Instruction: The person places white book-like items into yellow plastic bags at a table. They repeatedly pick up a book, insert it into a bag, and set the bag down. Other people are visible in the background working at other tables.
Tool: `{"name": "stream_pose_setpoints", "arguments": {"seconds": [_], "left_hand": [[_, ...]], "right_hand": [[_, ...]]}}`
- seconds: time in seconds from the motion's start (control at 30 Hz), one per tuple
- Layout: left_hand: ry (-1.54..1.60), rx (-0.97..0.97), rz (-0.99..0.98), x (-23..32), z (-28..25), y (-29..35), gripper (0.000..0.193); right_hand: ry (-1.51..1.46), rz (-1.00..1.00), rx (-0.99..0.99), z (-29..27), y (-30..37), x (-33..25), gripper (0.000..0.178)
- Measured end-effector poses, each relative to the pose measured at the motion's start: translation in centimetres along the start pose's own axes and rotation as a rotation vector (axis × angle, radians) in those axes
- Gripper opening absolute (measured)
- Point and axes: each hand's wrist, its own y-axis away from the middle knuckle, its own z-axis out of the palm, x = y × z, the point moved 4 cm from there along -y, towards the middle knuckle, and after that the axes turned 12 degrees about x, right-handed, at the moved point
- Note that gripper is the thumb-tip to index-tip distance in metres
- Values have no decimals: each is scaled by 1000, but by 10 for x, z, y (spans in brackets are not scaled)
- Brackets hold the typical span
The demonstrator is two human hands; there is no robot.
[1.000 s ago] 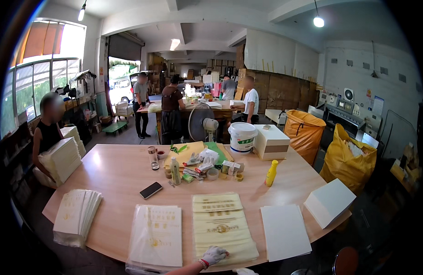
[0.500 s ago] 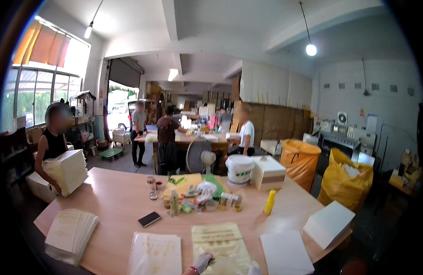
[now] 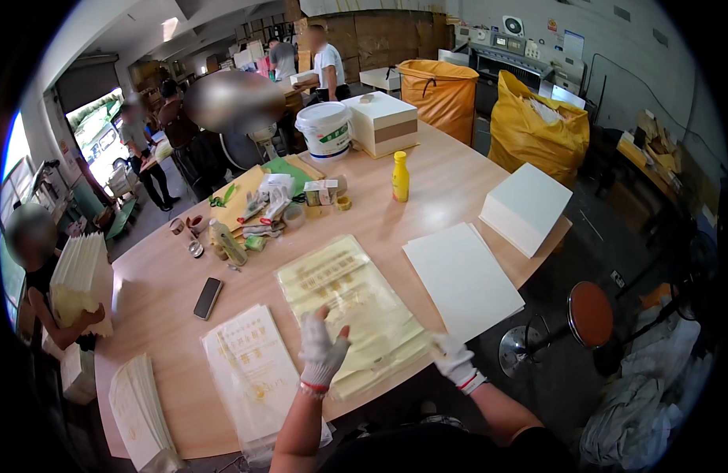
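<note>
A stack of clear plastic bags with gold print [image 3: 356, 303] lies on the table in front of me. Over its left part my left hand [image 3: 323, 353] is raised in a white glove with bare fingertips; its thumb and fingers stand apart, holding nothing. My right hand [image 3: 454, 359], gloved the same way, is at the stack's near right corner; its fingers point left and are too blurred to show whether they grip a bag. Left of the stack lies a pile of printed bags [image 3: 253, 370]. White sheets [image 3: 464, 280] lie to its right.
Farther back on the table [image 3: 261, 280] are a phone [image 3: 208, 299], a yellow bottle [image 3: 400, 177], a white bucket [image 3: 324, 130], gloves and small jars. A white paper block [image 3: 528, 206] stands at the right edge, near a stool [image 3: 590, 315]. At left, a person carries a stack of sheets [image 3: 81, 284].
My view has swung right and down, so both forearms now show. My left hand has lifted off the stack with fingers apart. The person at left still carries the sheets.
</note>
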Motion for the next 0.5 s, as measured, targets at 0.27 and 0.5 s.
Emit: {"name": "stream_pose_setpoints", "arguments": {"seconds": [0.27,0.5], "left_hand": [[480,-319,-384,52,-30,91,23],[649,-854,-518,113,30,128,13]], "right_hand": [[461,-124,-299,-39,5,103,66],[493,-387,-369,-47,-5,92,73]]}}
